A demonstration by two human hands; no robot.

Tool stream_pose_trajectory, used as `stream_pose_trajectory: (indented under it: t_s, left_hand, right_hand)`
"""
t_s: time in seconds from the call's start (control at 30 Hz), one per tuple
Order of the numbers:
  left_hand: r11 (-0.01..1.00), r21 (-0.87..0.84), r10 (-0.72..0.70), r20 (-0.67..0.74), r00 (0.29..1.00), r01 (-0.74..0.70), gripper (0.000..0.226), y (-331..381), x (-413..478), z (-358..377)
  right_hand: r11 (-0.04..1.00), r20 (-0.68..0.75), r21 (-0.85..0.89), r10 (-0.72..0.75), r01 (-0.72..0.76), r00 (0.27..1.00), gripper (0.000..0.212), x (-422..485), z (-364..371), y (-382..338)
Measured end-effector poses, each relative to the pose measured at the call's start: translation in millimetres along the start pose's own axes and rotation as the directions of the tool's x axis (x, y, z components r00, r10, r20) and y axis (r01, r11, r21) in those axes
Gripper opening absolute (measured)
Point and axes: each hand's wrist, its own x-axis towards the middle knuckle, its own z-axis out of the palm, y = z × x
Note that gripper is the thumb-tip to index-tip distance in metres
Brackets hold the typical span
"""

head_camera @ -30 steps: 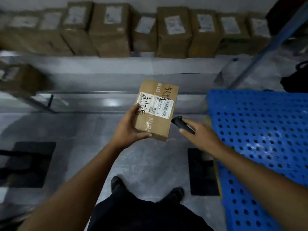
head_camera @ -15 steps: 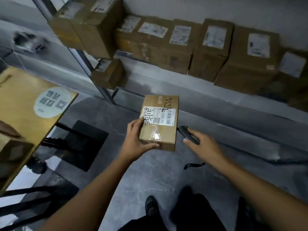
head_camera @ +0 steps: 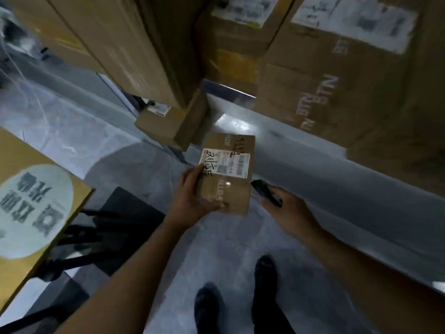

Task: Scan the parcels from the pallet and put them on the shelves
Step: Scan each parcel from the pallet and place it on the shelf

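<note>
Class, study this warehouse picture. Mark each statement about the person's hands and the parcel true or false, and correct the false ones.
1. The left hand holds the parcel. True.
2. The right hand is empty. False: it grips a black scanner.
3. The parcel's white label faces the camera. True.
4. The parcel lies on the shelf. False: it is held in the air, off the shelf.

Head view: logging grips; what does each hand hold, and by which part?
The left hand grips the parcel by its left edge and near corner; the right hand holds the scanner by its rear end.
</note>
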Motion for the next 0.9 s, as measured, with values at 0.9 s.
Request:
stream_pose_trajectory:
  t_s: [0.9]
  left_hand:
    - [0.979, 0.051, 0.187, 0.155, 0.970, -0.197, 0.081, 28, 20, -14]
  right_hand:
    - [0.944, -0.190, 0.255, 0.262, -0.210, 0.946, 0.039, -82, 5, 0]
